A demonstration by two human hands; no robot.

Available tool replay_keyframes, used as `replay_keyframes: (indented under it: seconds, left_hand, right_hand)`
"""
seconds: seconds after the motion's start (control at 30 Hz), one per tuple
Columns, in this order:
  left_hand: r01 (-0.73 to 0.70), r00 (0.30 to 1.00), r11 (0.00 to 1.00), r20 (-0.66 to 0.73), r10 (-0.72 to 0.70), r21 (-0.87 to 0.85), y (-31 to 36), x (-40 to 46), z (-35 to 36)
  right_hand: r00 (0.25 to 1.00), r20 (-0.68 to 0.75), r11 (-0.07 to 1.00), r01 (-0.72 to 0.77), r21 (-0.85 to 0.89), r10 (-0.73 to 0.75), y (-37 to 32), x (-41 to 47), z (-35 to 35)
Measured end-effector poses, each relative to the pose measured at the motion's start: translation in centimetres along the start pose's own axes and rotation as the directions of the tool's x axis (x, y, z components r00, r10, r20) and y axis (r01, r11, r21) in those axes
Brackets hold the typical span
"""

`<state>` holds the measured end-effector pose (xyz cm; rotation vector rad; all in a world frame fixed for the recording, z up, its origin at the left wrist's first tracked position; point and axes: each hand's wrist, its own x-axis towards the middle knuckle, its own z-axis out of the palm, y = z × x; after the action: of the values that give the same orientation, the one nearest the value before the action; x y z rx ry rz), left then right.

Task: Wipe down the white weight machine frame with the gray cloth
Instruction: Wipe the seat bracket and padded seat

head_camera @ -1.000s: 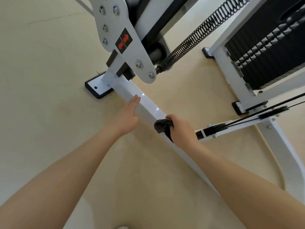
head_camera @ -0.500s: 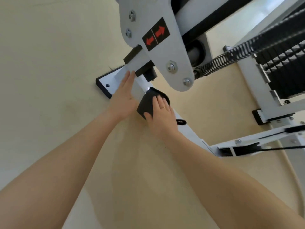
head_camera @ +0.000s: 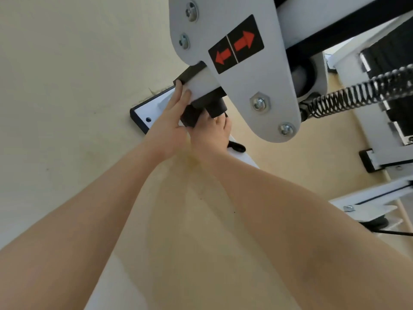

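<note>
The white weight machine frame [head_camera: 242, 158] runs from a floor foot plate [head_camera: 152, 107] down to the lower right. A big white pivot plate [head_camera: 225, 90] with a red arrow sticker hangs over it. My left hand [head_camera: 172, 121] lies with straight fingers against the white upright just under that plate. My right hand [head_camera: 212, 134] holds the dark gray cloth [head_camera: 189, 116] against the frame beside the left hand. Its fingertips are hidden under a black round stopper [head_camera: 215, 107].
A coiled spring [head_camera: 357, 92] stretches to the right from the pivot. The black weight stack [head_camera: 388, 54] in its white tower stands at the upper right. A cable pulley arm [head_camera: 368, 202] crosses at the right. A small black loop [head_camera: 237, 147] lies on the beam. The floor is beige.
Both hands slid up the beam toward the foot plate. My right hand carried the cloth from mid-beam to under the pivot plate. The view has moved closer.
</note>
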<state>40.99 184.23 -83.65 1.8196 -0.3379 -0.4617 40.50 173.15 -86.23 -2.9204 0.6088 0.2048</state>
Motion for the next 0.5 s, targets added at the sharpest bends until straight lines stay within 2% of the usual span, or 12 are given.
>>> replay_keyframes:
  seconds: [0.07,0.1,0.2,0.3,0.5]
  left_hand:
    - [0.008,1.000,0.999,0.012,-0.008,-0.038,0.4,0.1,0.1]
    - [0.012,1.000,0.999,0.018,-0.011,-0.035,0.5,0.1,0.2]
    - [0.086,0.996,0.996,-0.006,-0.086,-0.019,0.4,0.7,0.1]
    - [0.167,0.985,0.986,-0.044,-0.166,0.013,0.2,0.9,0.6]
    - [0.153,0.987,0.987,-0.056,-0.150,0.054,0.4,-0.9,3.5]
  right_hand:
    - [0.999,0.008,0.992,-0.033,0.120,0.033,-0.9,0.9,-0.1]
    - [1.000,0.002,0.994,-0.005,0.108,0.005,-0.8,1.0,-0.2]
    - [0.993,-0.001,0.993,0.118,-0.019,-0.118,1.1,0.3,-0.6]
    - [0.996,0.016,0.992,0.089,-0.086,-0.088,3.3,-1.5,-0.7]
    - [0.994,0.070,0.969,0.095,-0.228,-0.081,8.0,-5.5,-0.5]
